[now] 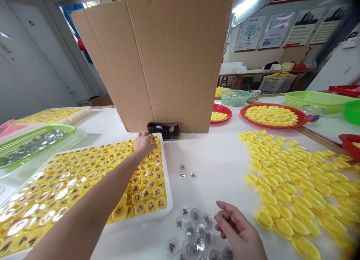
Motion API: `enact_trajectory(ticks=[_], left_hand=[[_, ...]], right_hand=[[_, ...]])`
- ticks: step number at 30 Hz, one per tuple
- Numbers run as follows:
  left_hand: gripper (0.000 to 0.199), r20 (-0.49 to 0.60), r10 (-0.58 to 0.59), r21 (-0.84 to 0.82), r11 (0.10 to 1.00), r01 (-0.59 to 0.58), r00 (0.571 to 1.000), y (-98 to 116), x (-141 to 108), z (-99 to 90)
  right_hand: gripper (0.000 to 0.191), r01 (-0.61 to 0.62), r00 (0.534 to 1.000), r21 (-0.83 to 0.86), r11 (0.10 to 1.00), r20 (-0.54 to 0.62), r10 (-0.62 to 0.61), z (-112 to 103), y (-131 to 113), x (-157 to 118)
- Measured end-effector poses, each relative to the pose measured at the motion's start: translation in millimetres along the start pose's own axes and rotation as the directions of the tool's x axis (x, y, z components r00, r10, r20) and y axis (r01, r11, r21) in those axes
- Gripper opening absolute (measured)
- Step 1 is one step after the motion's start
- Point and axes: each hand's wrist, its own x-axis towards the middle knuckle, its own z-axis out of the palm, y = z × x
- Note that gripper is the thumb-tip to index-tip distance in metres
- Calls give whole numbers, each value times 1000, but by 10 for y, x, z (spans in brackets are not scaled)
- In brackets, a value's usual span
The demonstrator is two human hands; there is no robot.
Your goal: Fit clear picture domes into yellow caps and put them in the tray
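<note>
Yellow caps [146, 194] touch the outstretched left hand [144, 144]; right hand [237, 230] curls nearby.

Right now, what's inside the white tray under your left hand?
The white tray holds rows of yellow caps, many with clear domes over small dark figures. Your left hand and left forearm cover part of the rows, hiding the caps beneath.

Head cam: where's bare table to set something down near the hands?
Bare white table lies between the white tray and loose yellow caps, above the right hand. Crowded: clear domes by that hand, tray under left hand.
</note>
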Motion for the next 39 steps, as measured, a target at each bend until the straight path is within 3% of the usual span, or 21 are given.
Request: enact_trajectory(ticks=[5, 11, 13, 15, 18, 22, 25, 28, 30, 33, 37, 39], left_hand=[[35, -3, -2, 60, 998, 2, 1000, -52, 46, 138], [35, 3, 44, 106, 993, -44, 999, -49, 20, 112], [35, 9, 50, 117, 992, -51, 999, -33, -3, 101], [38, 25, 59, 120, 991, -61, 998, -28, -24, 81], [47, 57, 91, 115, 989, -97, 994, -28, -55, -7], [49, 19, 136, 93, 986, -137, 991, 77, -217, -319], [40, -119, 277, 5, 960, -279, 953, 331, -524, -627], [31, -168, 481, -139, 853, -503, 861, 711, -917, -819], [26, -147, 589, -255, 754, -606, 795, 991, -1155, -832], [21, -57, 684, -425, 643, -637, 727, 1422, -1409, -688], [26, 191, 718, -569, 636, -521, 669, 2037, -1593, -344], [32, 268, 731, -590, 639, -493, 627, 2337, -1659, -168]], right_hand=[[40, 7, 1000, -13, 1000, 10, -6, 21, 31, 12], [38, 60, 984, -148, 987, 174, -33, -65, 81, 43], [32, 102, 982, -237, 966, 177, -61, -112, 83, 54], [22, 213, 972, -413, 885, 182, -149, -162, 75, 66], [20, 372, 928, -635, 677, 275, -252, -203, 51, 81], [25, 464, 884, -705, 536, 409, -227, -123, 13, 72], [26, 516, 854, -742, 427, 480, -199, -31, -1, 50], [22, 527, 849, -772, 355, 502, -166, -24, -16, 24], [21, 526, 849, -787, 322, 508, -144, -75, -42, -5], [13, 514, 857, -807, 290, 500, -125, -185, -93, -73], [3, 478, 878, -835, 271, 464, -119, -284, -94, -161], [7, 466, 885, -840, 278, 450, -121, -300, -54, -183]])
